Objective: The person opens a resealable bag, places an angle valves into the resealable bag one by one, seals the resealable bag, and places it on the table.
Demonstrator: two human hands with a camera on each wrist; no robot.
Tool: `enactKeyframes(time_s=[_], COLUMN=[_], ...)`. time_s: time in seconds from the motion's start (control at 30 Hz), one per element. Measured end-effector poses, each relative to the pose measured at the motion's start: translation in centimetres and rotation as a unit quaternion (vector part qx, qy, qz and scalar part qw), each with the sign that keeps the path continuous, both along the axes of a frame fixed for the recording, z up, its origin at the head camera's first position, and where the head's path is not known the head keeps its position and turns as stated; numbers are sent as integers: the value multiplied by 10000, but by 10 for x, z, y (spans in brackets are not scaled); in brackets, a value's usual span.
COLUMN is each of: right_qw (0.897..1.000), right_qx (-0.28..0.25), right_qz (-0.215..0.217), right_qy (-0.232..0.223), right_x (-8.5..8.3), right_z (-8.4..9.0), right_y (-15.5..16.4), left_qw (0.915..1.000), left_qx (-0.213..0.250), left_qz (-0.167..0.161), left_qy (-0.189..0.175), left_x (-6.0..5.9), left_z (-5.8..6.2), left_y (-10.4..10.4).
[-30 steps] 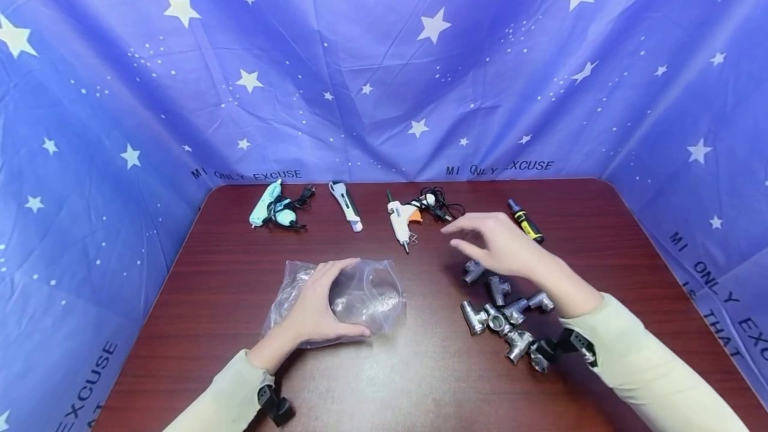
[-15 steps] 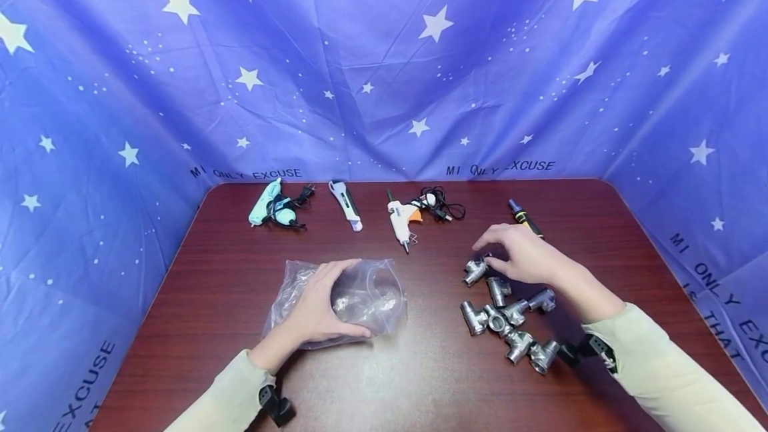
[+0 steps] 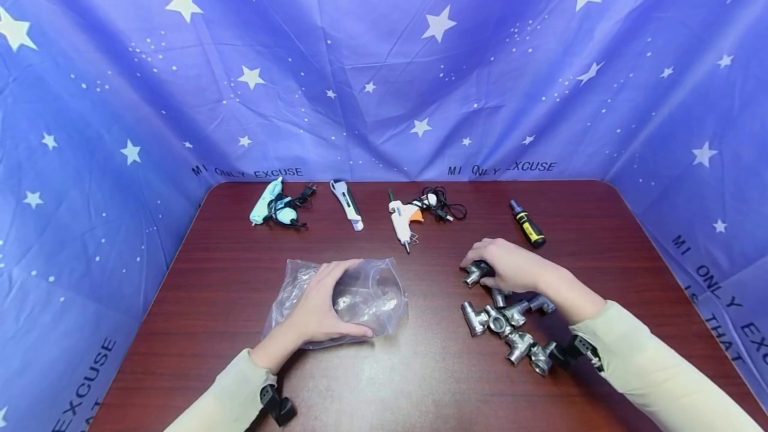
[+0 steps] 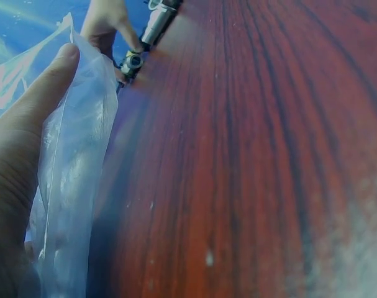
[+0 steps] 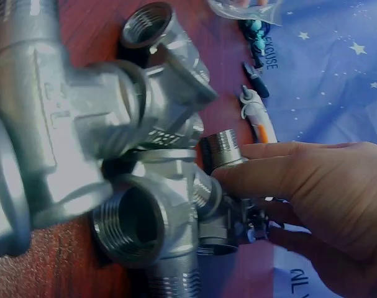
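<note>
— Behind our dark red wooden table (image 3: 420, 379) hangs a blue cloth with white stars (image 3: 384, 72). What are we holding?

— Our right hand (image 3: 510, 265) has its fingers curled over a silver threaded metal pipe fitting (image 3: 474, 273), the farthest piece of the heap, sitting at about 3 o'clock from the table's middle. In the right wrist view the fingertips (image 5: 238, 177) close on a threaded end; whether the piece is lifted off the wood we cannot tell.

— And the others?

— The remaining silver tee and elbow fittings (image 3: 507, 332) lie clustered at 6 o'clock from that hand, touching one another, partly under our wrist.

— Our other hand?

— Our left hand (image 3: 321, 309) lies on a crumpled clear plastic bag (image 3: 366, 295), thumb along its near edge and fingers arched over the top, holding the film. Some shiny pieces show through it, too blurred to name. The bag lies at 9 o'clock from the fittings, well apart from them.

— Farther out?

— Along the far edge, toward 12 o'clock, we see a row: a mint green glue gun with a black cord (image 3: 273, 207), a white and grey utility knife (image 3: 347, 204), a white glue gun with an orange trigger (image 3: 402, 217) and its tangled black cord, and a small yellow and black screwdriver (image 3: 528, 224) just beyond our right hand.
</note>
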State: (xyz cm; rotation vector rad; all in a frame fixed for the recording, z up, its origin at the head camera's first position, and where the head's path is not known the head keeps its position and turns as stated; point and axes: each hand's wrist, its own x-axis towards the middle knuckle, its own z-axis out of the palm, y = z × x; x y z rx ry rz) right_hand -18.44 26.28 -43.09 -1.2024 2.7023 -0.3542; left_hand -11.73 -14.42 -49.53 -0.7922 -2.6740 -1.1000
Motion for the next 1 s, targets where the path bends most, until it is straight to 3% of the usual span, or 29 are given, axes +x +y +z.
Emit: enactKeyframes(time_s=[0.27,0.5,1.0], right_qw=[9993,9964,9833], right_qx=[-201,-687,-1707], right_qz=[76,-102,346], right_qy=[313,494,536], right_x=[0,6,27], right_z=[-5,4,14], right_y=[-6,-24,-102], left_qw=[10000,10000,9998], left_qx=[-20,-51,-101], left_qz=[-8,23,151], left_qy=[-30,41,20], left_x=[0,0,2], left_z=[0,-1,1], left_y=[1,3,7])
